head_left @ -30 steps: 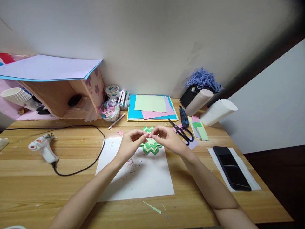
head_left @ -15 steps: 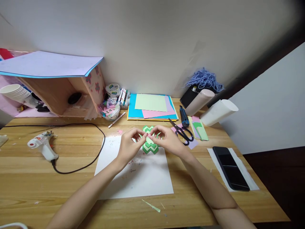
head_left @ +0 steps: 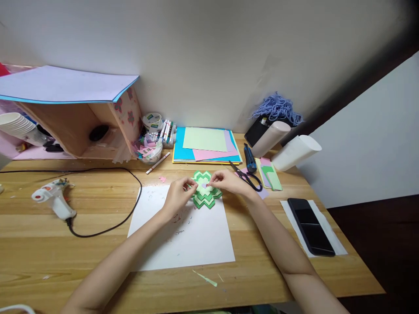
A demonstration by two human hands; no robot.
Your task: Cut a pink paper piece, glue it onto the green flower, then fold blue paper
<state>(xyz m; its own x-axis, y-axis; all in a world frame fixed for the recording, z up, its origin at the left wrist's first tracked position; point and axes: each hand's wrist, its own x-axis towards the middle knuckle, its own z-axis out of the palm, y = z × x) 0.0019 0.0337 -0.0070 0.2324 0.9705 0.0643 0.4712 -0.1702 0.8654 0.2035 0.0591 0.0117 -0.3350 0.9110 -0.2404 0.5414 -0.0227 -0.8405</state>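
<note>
A layered green paper flower [head_left: 204, 201] with a small lilac centre lies near the top edge of the white sheet, between my two hands. My left hand [head_left: 179, 192] is at the flower's left side, thumb and forefinger pinched together. Whatever sits in that pinch is too small to make out. Over the flower's right side, my right hand [head_left: 229, 182] has its thumb and forefinger closed, with a tiny pink-red piece [head_left: 207, 186] at the tips. Its exact kind is unclear.
Black scissors [head_left: 246, 175] and a blue cutter [head_left: 250, 159] lie right of the flower. A hot glue gun [head_left: 55, 198] with its cord is at left. Coloured paper [head_left: 206, 139] is stacked behind. A phone [head_left: 310, 226] lies far right; a cardboard box [head_left: 126, 117] stands back left.
My hands, earlier meeting over the flower's centre around a small pink piece, have moved apart to either side. The lilac centre now shows between them. The view has shifted slightly.
</note>
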